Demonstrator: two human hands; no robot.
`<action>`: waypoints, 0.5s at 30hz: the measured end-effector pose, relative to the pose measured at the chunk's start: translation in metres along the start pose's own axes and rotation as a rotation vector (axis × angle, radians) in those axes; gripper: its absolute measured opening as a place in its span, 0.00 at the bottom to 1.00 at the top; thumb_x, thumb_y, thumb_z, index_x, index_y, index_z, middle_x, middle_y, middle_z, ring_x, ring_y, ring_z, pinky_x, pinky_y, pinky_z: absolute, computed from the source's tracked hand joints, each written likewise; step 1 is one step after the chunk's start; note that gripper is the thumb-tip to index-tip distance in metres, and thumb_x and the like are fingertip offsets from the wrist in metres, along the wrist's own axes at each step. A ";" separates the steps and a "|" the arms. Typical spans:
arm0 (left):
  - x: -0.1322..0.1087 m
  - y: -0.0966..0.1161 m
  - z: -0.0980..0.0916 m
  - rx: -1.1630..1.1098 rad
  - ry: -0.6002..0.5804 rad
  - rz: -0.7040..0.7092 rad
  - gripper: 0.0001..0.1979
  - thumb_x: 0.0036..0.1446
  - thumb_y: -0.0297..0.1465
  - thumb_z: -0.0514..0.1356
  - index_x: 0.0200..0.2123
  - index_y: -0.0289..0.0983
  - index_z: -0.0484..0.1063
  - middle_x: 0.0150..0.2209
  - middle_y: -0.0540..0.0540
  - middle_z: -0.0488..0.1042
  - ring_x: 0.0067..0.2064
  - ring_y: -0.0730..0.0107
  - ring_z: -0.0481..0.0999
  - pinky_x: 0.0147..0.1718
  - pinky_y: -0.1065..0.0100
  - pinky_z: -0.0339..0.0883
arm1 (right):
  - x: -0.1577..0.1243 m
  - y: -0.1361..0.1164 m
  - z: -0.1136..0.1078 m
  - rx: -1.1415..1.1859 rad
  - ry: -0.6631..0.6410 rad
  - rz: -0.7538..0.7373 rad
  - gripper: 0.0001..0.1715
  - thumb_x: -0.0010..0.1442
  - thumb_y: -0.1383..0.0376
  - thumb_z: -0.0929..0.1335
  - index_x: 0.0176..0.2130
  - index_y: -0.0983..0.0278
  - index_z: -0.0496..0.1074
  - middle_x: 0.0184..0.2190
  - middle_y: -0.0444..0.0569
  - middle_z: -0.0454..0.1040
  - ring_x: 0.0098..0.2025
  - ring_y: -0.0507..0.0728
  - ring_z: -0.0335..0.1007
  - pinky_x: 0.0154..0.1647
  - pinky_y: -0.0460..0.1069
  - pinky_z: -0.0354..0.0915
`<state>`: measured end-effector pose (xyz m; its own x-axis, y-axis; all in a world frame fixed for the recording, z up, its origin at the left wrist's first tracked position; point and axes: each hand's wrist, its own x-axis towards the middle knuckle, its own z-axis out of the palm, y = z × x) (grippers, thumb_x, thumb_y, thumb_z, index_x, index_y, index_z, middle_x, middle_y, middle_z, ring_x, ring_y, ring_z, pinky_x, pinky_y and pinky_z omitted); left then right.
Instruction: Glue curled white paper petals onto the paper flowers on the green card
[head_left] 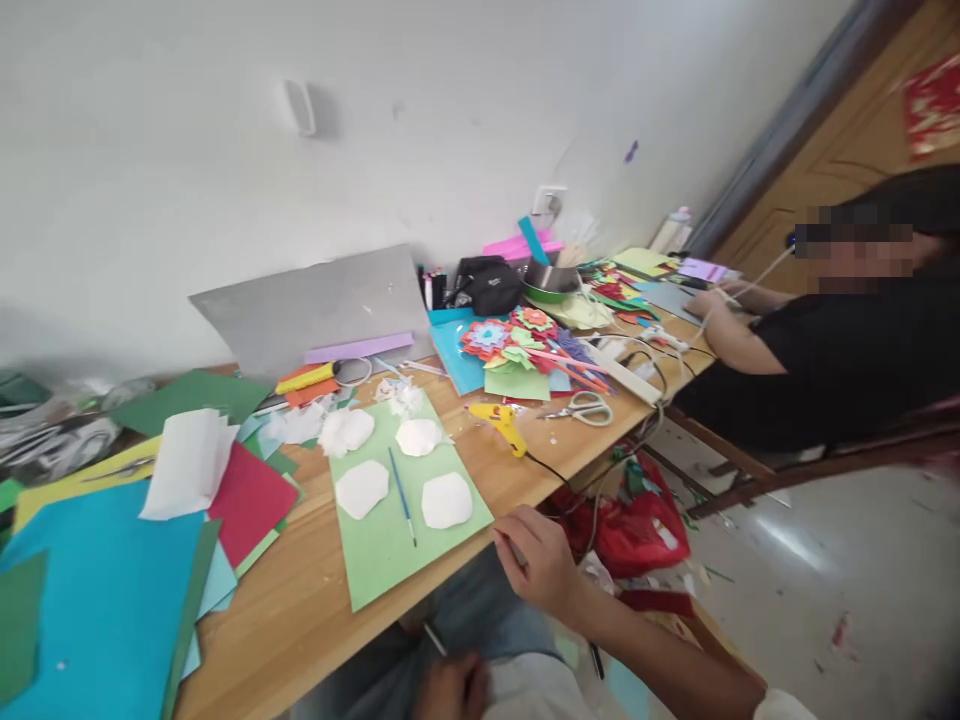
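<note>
Cluttered wooden craft table (300, 600) against a white wall (450, 100).
Right hand (541, 565), fingers curled, sits at the near edge beside the green sheet (382, 555) of white rounds (446, 500). Left hand (450, 688) is low and its grip is unclear. The black pouch (489, 284) label is unreadable.

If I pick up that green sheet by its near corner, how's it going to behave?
The green sheet looks thin, so it would probably flop and bend. The white pieces and blue stick seem to lie loose on it, so they would likely slide or roll off. Its near end reaches the table edge, so pinching it should be easy.
</note>
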<state>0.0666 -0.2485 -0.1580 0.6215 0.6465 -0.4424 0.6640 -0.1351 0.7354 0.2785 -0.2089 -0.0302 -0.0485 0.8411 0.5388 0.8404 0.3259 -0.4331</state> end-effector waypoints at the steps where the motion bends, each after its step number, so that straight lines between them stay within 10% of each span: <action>1: 0.009 -0.009 0.008 0.010 0.053 -0.043 0.18 0.61 0.41 0.49 0.25 0.41 0.70 0.29 0.43 0.77 0.35 0.59 0.76 0.36 0.63 0.65 | -0.009 -0.001 -0.003 -0.007 -0.023 0.018 0.08 0.64 0.70 0.62 0.38 0.61 0.71 0.31 0.50 0.73 0.34 0.57 0.69 0.35 0.51 0.66; 15: 0.028 -0.041 -0.010 -0.154 0.270 -0.227 0.19 0.65 0.35 0.49 0.26 0.37 0.71 0.25 0.48 0.73 0.32 0.67 0.75 0.33 0.70 0.62 | 0.005 0.002 0.005 0.153 0.186 0.199 0.08 0.64 0.66 0.63 0.36 0.61 0.71 0.30 0.49 0.73 0.32 0.55 0.68 0.35 0.50 0.65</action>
<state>0.0521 -0.2171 -0.1952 0.3199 0.8244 -0.4669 0.6890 0.1358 0.7119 0.2773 -0.2020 -0.0320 0.2200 0.8059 0.5497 0.7319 0.2362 -0.6392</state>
